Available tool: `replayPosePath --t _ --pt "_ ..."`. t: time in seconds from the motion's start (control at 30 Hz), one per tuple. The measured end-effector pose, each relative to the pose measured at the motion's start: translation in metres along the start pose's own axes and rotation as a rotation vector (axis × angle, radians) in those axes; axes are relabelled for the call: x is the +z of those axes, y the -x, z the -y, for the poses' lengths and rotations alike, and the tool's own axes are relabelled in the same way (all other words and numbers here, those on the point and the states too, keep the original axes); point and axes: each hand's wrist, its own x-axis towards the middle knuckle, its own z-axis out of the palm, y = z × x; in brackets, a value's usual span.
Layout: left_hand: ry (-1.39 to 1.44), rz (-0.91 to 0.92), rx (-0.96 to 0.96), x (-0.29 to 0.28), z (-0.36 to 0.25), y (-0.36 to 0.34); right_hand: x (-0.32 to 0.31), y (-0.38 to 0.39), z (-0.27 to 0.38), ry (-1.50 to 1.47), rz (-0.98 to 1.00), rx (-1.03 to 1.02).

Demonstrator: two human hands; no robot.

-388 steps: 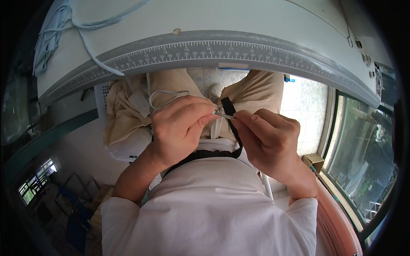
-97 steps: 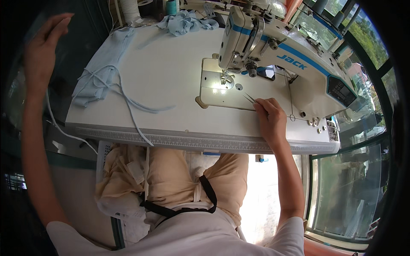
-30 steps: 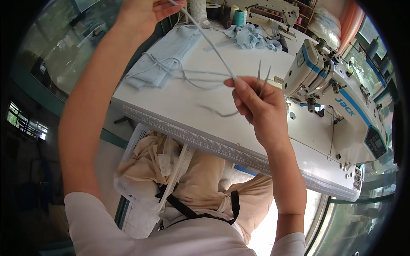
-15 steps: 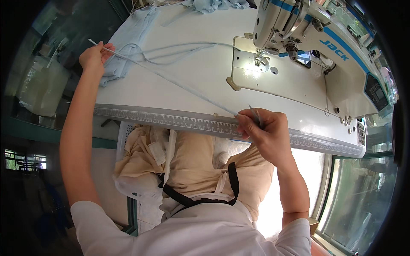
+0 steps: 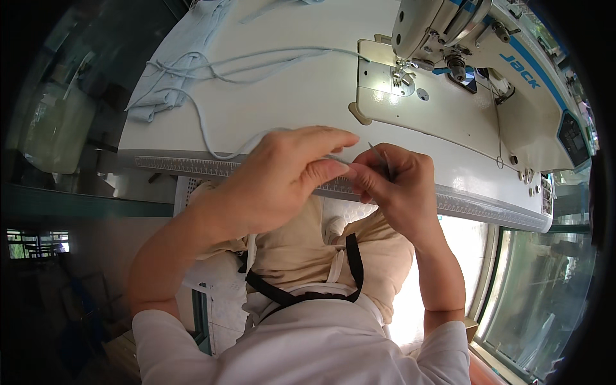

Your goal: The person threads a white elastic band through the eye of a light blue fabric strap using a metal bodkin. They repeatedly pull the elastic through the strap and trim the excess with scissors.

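Note:
A thin light-blue fabric cord (image 5: 202,122) curves over the white sewing table, loops back to the left and comes forward to my hands. Its end is pinched between the thumb and forefinger of my right hand (image 5: 404,186). That same hand also keeps a small pointed metal tool (image 5: 382,157), perhaps thread snips, tucked in its fingers. My left hand (image 5: 282,173) is beside it, fingers stretched out and thumb apart, with the cord passing between them near its end. The left palm hides part of the cord.
A sewing machine (image 5: 449,51) with its lit needle plate (image 5: 378,80) stands at the right. Folded light-blue fabric (image 5: 186,58) lies at the back left. A ruler strip (image 5: 468,204) runs along the table's front edge. Beige cloth (image 5: 289,237) is below it.
My left hand has let go of the cord at the far left and come across to my right hand. The cord, stretched straight before, now hangs slack. The view has shifted slightly.

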Motion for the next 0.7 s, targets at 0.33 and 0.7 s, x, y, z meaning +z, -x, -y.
replayPosePath --t 0.33,0.7 --pt "0.464 -0.024 -0.358 0.025 0.015 0.035 -0.028 0.026 -0.006 0.114 -0.091 -0.083" --pt "0.434 -0.060 -0.323 0.033 0.013 0.044 -0.023 0.049 -0.014 0.399 -0.130 -0.514"
